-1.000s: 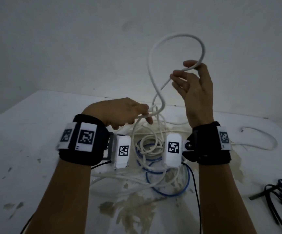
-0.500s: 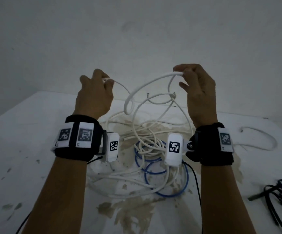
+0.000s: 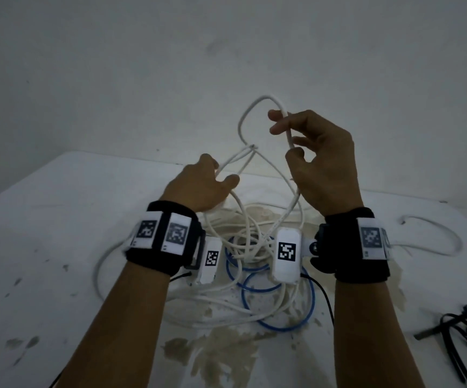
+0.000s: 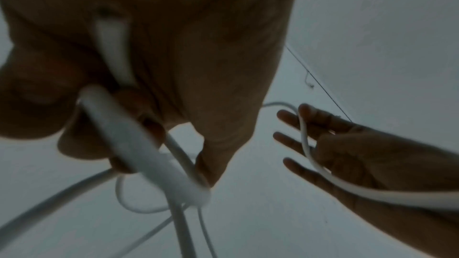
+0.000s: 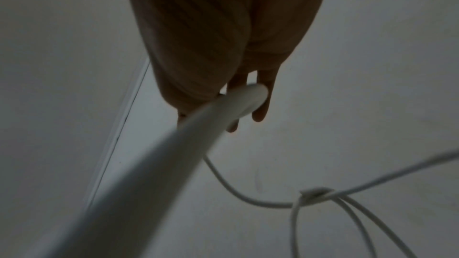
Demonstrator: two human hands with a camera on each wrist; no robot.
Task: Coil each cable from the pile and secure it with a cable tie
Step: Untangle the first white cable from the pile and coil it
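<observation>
Head view: left hand (image 3: 201,186) grip clamps white cable (image 3: 244,119); right hand (image 3: 321,161) pinches raised loop.

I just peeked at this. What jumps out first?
Two raised hands work a white cable in the air: the right hand pinches a loop, the left hand grips strands below. Under them, on the stained white table, lies a tangle with a blue cable in it.
</observation>
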